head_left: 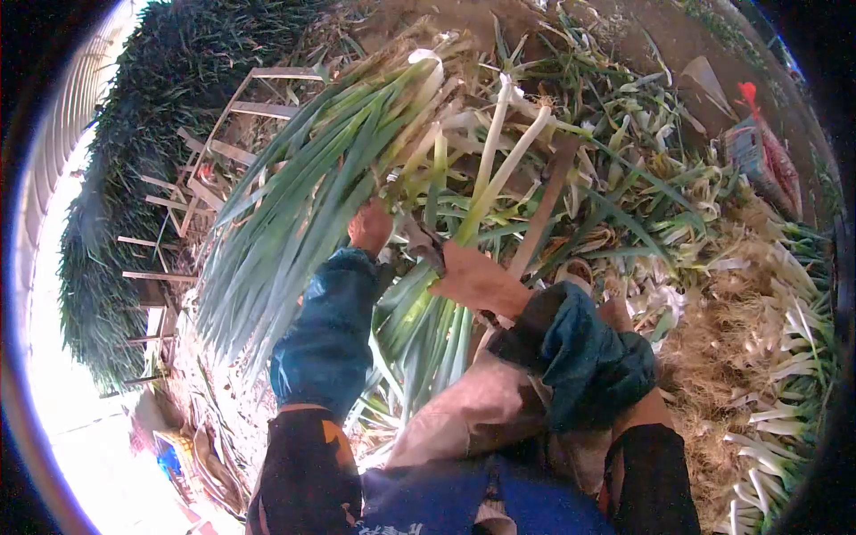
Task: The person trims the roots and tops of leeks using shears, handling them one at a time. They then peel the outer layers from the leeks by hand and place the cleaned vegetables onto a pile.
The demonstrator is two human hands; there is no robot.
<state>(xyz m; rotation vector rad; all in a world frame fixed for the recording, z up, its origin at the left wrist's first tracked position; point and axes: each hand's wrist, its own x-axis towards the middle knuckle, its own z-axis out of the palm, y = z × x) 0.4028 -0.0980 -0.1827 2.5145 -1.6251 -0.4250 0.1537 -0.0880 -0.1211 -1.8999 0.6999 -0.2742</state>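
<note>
Starting at the upper left of the frame, see a long heap of dark green leaves (125, 178), then a wooden frame (214, 147) just beside it. Moving right, find a large bunch of leeks (294, 214), slanting from the upper middle down to the left, leaves fanned out. At its right edge, near the centre, note the left hand (370, 227), fingers bent, hard to tell whether closed on stems. Next, between both hands, spot a dark object (426, 242), too blurred to name. Just beside it, note the right hand (483, 281), fingers bent and partly hidden, impossible to say what is gripped. Directly above, see pale leeks (506, 165), roots toward the top. Farther right, find scattered scraps (615, 160) and a row of leeks (785, 401) along the lower right edge. Best to support stems near the pale part, avoid crushing leaves, and keep fingertips clear of the dark object.
</note>
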